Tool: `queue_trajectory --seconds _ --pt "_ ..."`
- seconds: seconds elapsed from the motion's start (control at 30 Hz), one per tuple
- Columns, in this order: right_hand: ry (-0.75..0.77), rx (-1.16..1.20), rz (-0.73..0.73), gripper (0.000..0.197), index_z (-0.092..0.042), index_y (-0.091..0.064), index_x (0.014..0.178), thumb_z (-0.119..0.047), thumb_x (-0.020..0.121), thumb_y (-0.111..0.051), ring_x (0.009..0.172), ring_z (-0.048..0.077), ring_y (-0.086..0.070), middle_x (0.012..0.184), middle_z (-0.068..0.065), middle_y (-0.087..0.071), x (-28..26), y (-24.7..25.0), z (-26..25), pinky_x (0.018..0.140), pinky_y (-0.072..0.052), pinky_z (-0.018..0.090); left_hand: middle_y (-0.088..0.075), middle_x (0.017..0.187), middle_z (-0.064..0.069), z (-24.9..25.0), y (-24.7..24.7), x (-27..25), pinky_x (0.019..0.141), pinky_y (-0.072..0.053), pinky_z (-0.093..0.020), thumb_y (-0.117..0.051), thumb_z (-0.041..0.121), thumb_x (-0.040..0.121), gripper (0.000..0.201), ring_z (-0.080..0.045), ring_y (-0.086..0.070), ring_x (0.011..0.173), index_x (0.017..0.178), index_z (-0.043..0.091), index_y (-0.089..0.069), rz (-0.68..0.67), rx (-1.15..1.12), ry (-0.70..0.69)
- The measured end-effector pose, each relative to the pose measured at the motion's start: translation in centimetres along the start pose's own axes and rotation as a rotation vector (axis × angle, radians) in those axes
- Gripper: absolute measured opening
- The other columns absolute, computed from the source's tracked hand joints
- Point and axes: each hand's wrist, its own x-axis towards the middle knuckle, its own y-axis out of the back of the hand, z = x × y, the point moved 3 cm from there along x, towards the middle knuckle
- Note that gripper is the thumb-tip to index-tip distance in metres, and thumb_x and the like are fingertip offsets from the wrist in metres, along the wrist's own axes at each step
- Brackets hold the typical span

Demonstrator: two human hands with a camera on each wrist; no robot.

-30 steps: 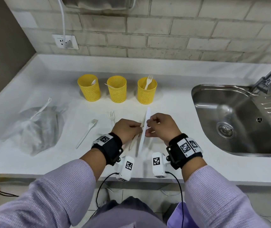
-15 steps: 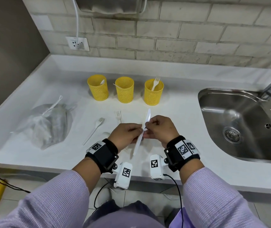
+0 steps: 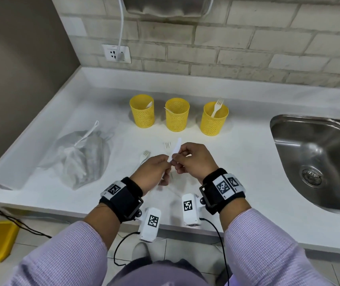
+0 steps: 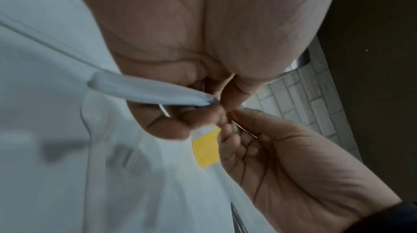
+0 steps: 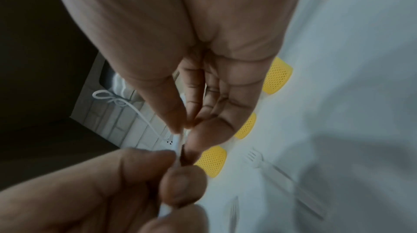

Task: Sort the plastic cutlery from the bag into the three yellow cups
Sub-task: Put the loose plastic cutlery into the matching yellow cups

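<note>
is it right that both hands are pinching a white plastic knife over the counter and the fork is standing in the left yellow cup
Not quite. Both the left hand and right hand do pinch the white plastic knife over the counter, but the head view shows the fork standing in the right yellow cup, not the left one.

Cups (image 3: 142,114) yellow, mesh-patterned; knife (image 3: 175,149) white; counter (image 3: 245,153) white; sleeves (image 3: 268,244) lilac; wall (image 3: 247,48) grey brick.
</note>
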Motion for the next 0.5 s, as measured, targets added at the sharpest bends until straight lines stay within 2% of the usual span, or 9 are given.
queue_trajectory --seconds 0.07,0.13,0.23,0.3,0.33,0.4,0.5 --pt "0.001 -0.044 0.016 0.016 0.006 -0.065 0.098 -0.007 0.092 -0.071 0.055 0.022 -0.063 0.070 0.005 -0.064 0.4 -0.5 -0.3 0.061 -0.060 0.038 -0.040 0.068 0.000 0.1 1.2 0.2 0.052 -0.026 -0.026 -0.044 0.009 0.097 0.023 -0.015 -0.032 0.054 0.082 0.015 -0.059 0.033 0.003 0.038" --pt "-0.008 -0.116 0.024 0.010 -0.002 -0.069 0.100 -0.009 0.092 -0.068 0.057 0.025 -0.067 0.074 0.002 -0.062 0.9 -0.9 -0.3 0.066 -0.063 0.042 -0.036 0.066 0.003 0.2 3.1 0.5 0.050 -0.019 -0.026 -0.048 0.013 0.096 0.017 -0.013 -0.027 0.051 0.081 0.017 -0.053 0.103 0.007 0.066" --pt "-0.006 -0.327 0.035 0.008 -0.011 -0.070 0.093 -0.008 0.091 -0.063 0.063 0.029 -0.071 0.073 -0.001 -0.065 1.3 -1.0 0.8 0.072 -0.063 0.042 -0.037 0.062 0.004 -0.1 6.2 1.4 0.051 -0.024 -0.029 -0.060 0.018 0.093 0.032 -0.016 -0.030 0.052 0.071 0.020 -0.038 0.228 0.116 0.014" --pt "-0.022 -0.447 0.033 0.014 -0.018 -0.069 0.086 -0.007 0.090 -0.061 0.071 0.026 -0.068 0.075 -0.006 -0.064 1.3 -1.3 1.9 0.073 -0.060 0.036 -0.040 0.064 0.004 -0.4 8.0 2.0 0.056 -0.029 -0.033 -0.067 0.020 0.091 0.037 -0.017 -0.036 0.056 0.070 0.019 -0.036 0.258 0.333 -0.032" --pt "-0.033 -0.505 0.029 0.016 -0.020 -0.068 0.086 -0.007 0.090 -0.060 0.075 0.023 -0.066 0.077 -0.009 -0.063 1.2 -1.6 2.5 0.071 -0.056 0.030 -0.042 0.067 0.004 -0.6 8.7 2.2 0.057 -0.031 -0.033 -0.069 0.021 0.090 0.038 -0.017 -0.038 0.059 0.071 0.018 -0.037 0.272 0.440 -0.031" --pt "-0.043 -0.618 0.024 0.015 -0.019 -0.069 0.091 -0.008 0.091 -0.059 0.081 0.016 -0.061 0.083 -0.010 -0.062 0.8 -2.1 3.8 0.068 -0.044 0.019 -0.045 0.072 0.003 -1.2 9.9 2.8 0.057 -0.032 -0.028 -0.070 0.022 0.088 0.037 -0.014 -0.042 0.062 0.073 0.018 -0.038 0.287 0.572 -0.028" --pt "-0.051 -0.701 0.036 0.014 -0.014 -0.071 0.099 -0.009 0.092 -0.060 0.087 0.016 -0.060 0.092 -0.004 -0.062 0.1 -3.4 5.6 0.071 -0.039 0.019 -0.048 0.074 0.004 -2.5 11.2 3.5 0.055 -0.031 -0.025 -0.071 0.022 0.086 0.036 -0.012 -0.043 0.062 0.074 0.018 -0.037 0.271 0.651 -0.026"
